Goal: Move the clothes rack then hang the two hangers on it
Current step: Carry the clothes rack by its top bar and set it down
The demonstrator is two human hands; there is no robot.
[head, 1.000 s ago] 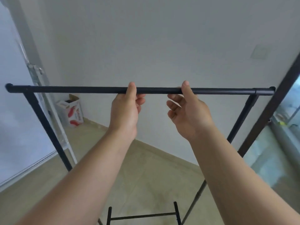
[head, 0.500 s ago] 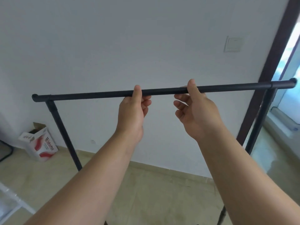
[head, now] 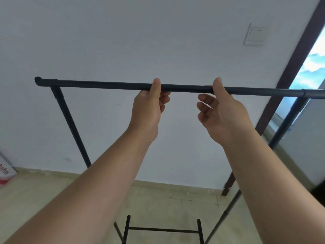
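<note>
A black metal clothes rack [head: 105, 84] stands before me, its top bar running across the view at about chest height. My left hand [head: 149, 106] grips the bar near its middle, thumb over the top. My right hand [head: 221, 110] holds the same bar a little further right, thumb on top and lower fingers loosely curled below. The rack's left post slopes down to the floor, and a low crossbar [head: 163, 229] shows at the bottom. No hangers are in view.
A white wall lies close behind the rack, with a light switch [head: 255, 36] at upper right. A dark door frame [head: 288, 71] and a bright opening stand at the right. A red and white box [head: 5, 173] sits at the left edge on the beige floor.
The rack has swung with both hands on it: the view has turned right, the box has slid to the left edge, and the bar's right end now runs out of frame.
</note>
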